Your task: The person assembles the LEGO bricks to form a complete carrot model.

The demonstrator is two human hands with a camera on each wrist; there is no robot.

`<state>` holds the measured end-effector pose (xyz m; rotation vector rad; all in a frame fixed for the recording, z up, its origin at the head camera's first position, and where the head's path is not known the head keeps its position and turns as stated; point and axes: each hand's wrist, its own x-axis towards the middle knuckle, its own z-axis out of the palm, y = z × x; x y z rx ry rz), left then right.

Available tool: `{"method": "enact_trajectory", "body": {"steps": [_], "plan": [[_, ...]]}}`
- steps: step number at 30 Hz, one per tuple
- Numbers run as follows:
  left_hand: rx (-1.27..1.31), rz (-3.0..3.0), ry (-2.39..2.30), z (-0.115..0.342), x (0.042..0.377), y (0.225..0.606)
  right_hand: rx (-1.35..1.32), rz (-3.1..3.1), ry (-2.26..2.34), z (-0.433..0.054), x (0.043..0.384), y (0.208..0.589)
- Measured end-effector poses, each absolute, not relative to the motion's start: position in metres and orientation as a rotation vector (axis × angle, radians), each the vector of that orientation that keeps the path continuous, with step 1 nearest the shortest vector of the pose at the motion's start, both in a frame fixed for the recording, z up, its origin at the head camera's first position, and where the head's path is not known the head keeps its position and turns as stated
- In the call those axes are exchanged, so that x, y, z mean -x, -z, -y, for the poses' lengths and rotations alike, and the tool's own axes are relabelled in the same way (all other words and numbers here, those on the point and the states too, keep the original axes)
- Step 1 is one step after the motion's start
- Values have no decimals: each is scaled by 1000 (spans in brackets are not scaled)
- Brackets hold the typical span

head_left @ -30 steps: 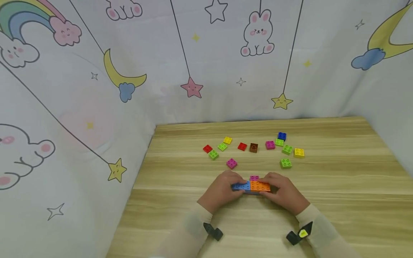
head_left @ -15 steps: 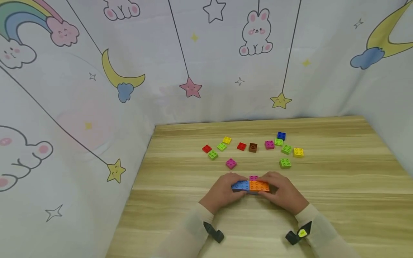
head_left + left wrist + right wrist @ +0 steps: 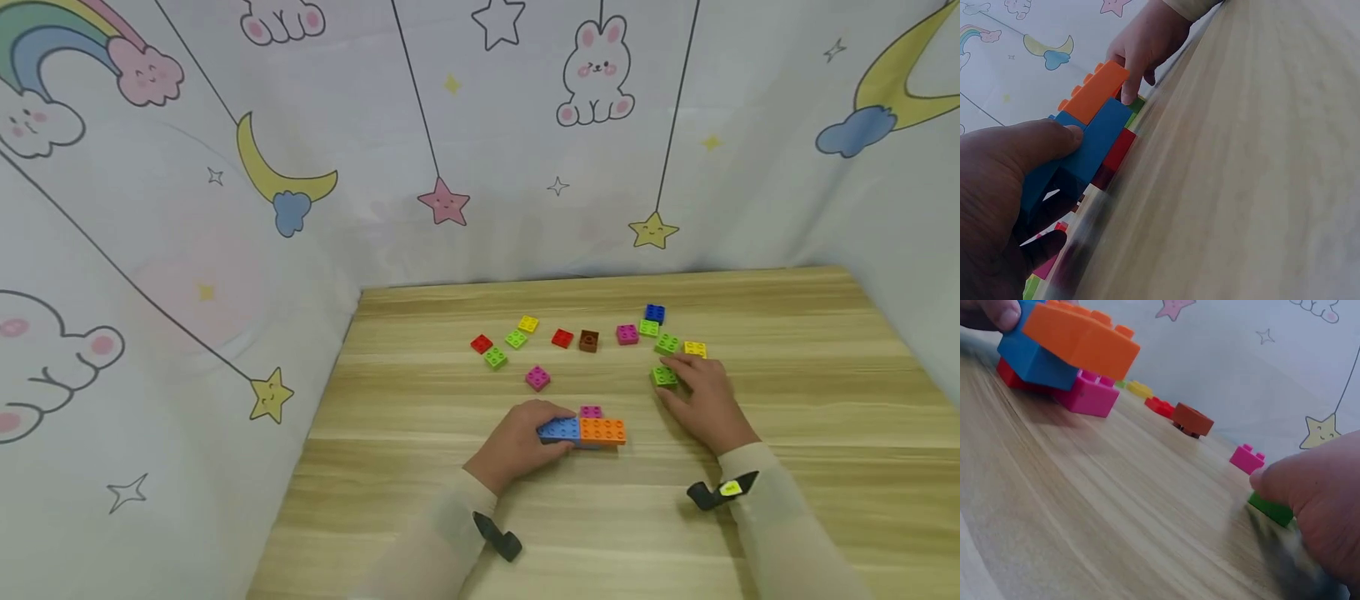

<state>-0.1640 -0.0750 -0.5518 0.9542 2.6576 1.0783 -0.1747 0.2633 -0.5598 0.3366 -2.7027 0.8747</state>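
In the head view, a stack of toy building bricks stands near the middle of the table. A blue brick (image 3: 561, 429) and an orange brick (image 3: 603, 431) lie side by side on top. Below them, the right wrist view shows another blue brick (image 3: 1032, 361), with a red brick (image 3: 1015, 379) and a pink brick (image 3: 1092, 397) at the bottom. My left hand (image 3: 519, 442) grips the left end of the stack, thumb on the near side. Right of the stack, my right hand (image 3: 707, 403) has thumb and fingers about a green brick (image 3: 663, 377) on the table.
Loose bricks lie across the back of the table (image 3: 787, 350). Among them are a brown brick (image 3: 588, 341), a dark blue brick (image 3: 655, 313) and a yellow brick (image 3: 695, 349) just beyond my right hand. A magenta brick (image 3: 537, 377) lies behind the stack. A patterned curtain (image 3: 510, 242) hangs behind.
My right hand has let go of the stack's orange end and moved right and away from me to the green brick. My left hand stays on the stack.
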Motion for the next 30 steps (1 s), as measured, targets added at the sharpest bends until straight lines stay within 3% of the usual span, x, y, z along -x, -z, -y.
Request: {"method": "enact_trajectory", "body": {"steps": [9, 19, 30], "plan": [[-923, -2653, -1068, 76, 165, 551, -335, 2714, -893, -259, 175, 557], [-957, -2639, -1078, 75, 166, 552, -631, 2582, -1104, -226, 137, 539], [-963, -2629, -1102, 76, 166, 550, -706, 2559, -1180, -210, 129, 542]]}}
